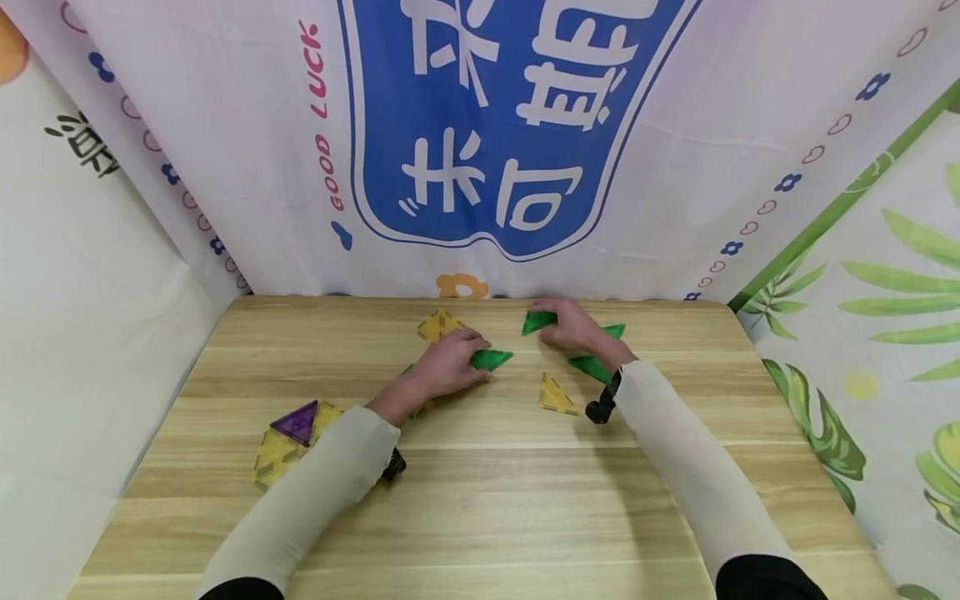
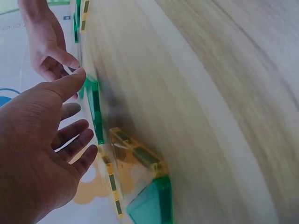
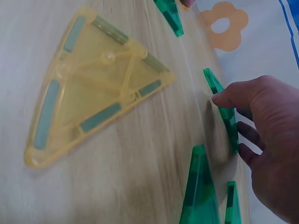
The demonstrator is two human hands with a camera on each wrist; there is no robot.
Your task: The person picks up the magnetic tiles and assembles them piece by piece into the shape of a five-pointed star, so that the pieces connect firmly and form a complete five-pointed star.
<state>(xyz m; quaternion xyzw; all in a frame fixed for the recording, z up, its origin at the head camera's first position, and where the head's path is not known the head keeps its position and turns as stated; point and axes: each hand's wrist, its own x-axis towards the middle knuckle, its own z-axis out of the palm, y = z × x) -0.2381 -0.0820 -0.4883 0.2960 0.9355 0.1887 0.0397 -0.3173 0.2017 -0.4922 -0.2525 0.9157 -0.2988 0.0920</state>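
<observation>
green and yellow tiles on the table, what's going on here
A person is handling translucent triangular tiles on a wooden table. The right hand pinches one green tile, and the left hand, fingers loosely extended, is right at a second green tile. Two more green tiles lie by the right wrist, near a single yellow tile. Off to the left, a purple tile sits among yellow ones, partly hidden by the left sleeve.
</observation>
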